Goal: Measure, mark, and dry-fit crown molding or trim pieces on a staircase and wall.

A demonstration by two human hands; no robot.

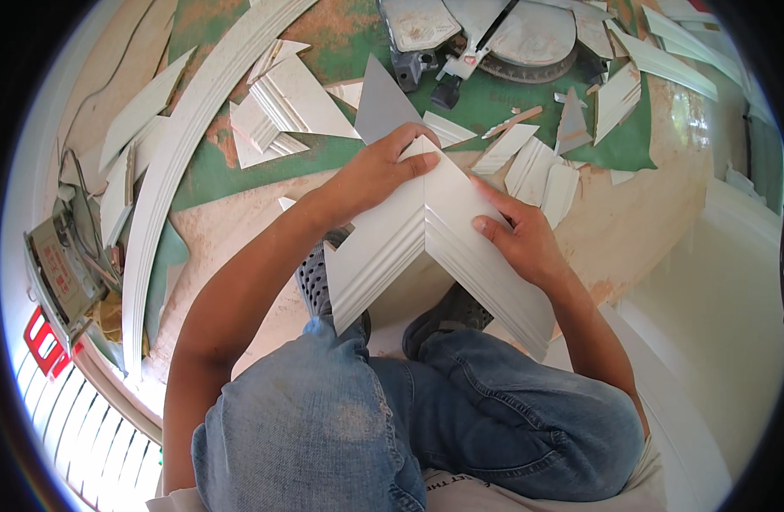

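Note:
Two white moulding pieces with ridged profiles meet at an angled joint, forming a peak above my knees. My left hand [381, 169] grips the top of the left moulding piece [373, 232] by the joint, its thumb lying across the front. Around the outer edge of the right moulding piece [481, 271], my right hand [521, 237] is closed, thumb on the face. The ridges of both pieces run together at the seam. Fingers behind the pieces are partly hidden.
A mitre saw [507, 38] stands on a green mat [211, 186] ahead. White moulding offcuts [302, 96] and a grey triangular piece [383, 104] lie before it. A long white moulding strip [171, 171] runs along the left, near a metal-cased device [61, 266].

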